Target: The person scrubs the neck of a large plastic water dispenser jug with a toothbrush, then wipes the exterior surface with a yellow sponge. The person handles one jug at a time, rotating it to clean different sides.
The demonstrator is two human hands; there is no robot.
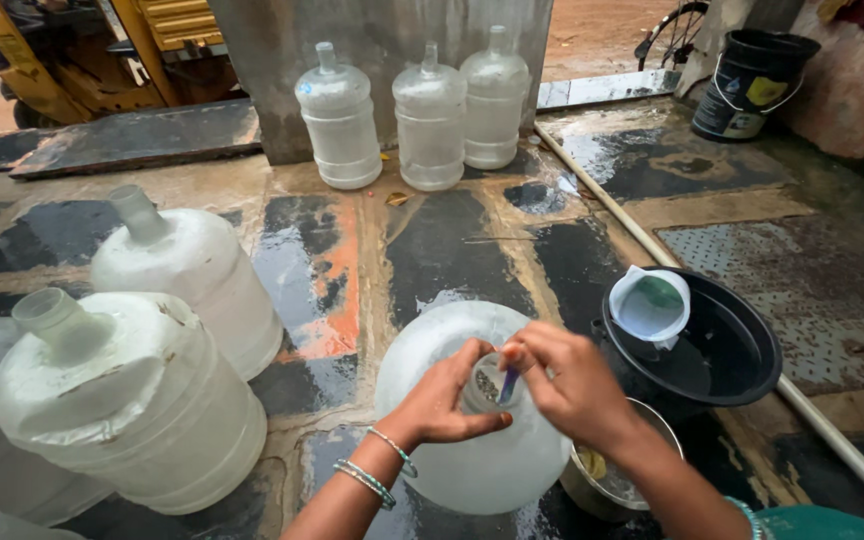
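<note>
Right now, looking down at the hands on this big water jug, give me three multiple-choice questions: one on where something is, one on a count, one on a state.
1. Where does the white jug sit?
A. in the black basin
B. on a water jug
C. beside the black bucket

2. How many water jugs stand against the grey wall?
A. one
B. three
C. five

3. How is the neck of the held water jug?
A. capped
B. open, with a thin blue tool going in
C. broken off

Answers:
1 A: its white body rests inside the basin's rim.
2 B: three stand in a row there.
3 B: the left hand grips the neck while the right hand holds the tool at the mouth.
</note>
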